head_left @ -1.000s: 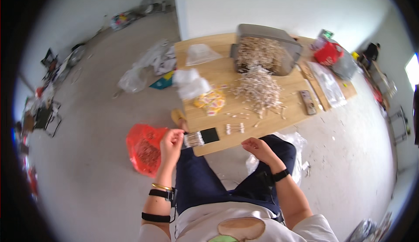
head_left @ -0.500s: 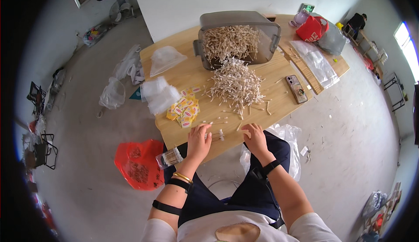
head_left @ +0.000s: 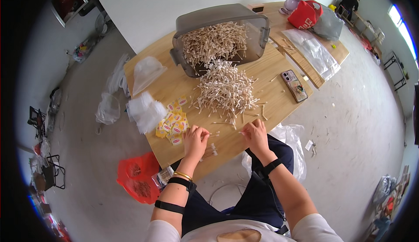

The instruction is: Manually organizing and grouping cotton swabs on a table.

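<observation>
My left hand (head_left: 195,141) is pinched on cotton swabs (head_left: 214,134) that stick out past its fingertips, just over the table's near edge. Beside it a small row of cotton swabs (head_left: 210,151) lies side by side. My right hand (head_left: 256,136) is closed in a pinch, a white cotton tip showing at its fingers; the rest of that swab is hidden. Beyond both hands spreads a loose heap of cotton swabs (head_left: 227,91), spilling from a grey plastic bin (head_left: 218,13) tipped on its side. A clear packet of swabs (head_left: 163,177) lies left of my left forearm.
Yellow-and-white paper cards (head_left: 174,126) and clear plastic bags (head_left: 146,111) lie at the table's left. On the right are a phone (head_left: 294,86), flat plastic sheeting (head_left: 312,52) and a red bag (head_left: 305,14). A red plastic bag (head_left: 139,178) hangs low at the left.
Both hands have gone from loosely spread fingers to pinches, the left now on swabs. My view has shifted, so the table sits further left and higher.
</observation>
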### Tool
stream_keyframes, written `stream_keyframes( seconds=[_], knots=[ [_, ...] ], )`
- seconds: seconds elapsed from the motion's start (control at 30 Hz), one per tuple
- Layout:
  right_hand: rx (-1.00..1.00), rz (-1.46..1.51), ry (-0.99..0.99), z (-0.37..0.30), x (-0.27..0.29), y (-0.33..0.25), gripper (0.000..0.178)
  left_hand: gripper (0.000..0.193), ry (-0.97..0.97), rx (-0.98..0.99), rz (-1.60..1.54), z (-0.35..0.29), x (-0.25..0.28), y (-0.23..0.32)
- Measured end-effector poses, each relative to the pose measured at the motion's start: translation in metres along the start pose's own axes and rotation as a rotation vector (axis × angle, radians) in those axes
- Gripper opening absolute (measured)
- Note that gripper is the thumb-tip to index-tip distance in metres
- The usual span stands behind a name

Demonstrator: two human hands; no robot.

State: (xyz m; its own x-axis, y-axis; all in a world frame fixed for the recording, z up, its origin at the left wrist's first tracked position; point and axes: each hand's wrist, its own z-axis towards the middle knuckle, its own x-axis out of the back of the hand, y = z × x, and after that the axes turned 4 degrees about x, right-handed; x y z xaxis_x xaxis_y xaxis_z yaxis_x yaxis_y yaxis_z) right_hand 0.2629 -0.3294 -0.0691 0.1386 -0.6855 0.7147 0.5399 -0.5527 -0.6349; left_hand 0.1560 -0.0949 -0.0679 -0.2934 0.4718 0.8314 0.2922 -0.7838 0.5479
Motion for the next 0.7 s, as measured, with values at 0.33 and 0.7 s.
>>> stream_keyframes(
  seconds=[0.33, 0.7],
  knots=[
    [0.04, 0.135, -0.05, -0.008, -0.007, -0.04, 0.012, 0.009, 0.03, 0.041, -0.112, -0.038, 0.024, -0.011],
    [0.11, 0.384, 0.001, -0.002, -0.072, -0.08, 0.02, 0.069, 0.068, -0.089, -0.129, -0.077, 0.008, -0.016]
  ],
)
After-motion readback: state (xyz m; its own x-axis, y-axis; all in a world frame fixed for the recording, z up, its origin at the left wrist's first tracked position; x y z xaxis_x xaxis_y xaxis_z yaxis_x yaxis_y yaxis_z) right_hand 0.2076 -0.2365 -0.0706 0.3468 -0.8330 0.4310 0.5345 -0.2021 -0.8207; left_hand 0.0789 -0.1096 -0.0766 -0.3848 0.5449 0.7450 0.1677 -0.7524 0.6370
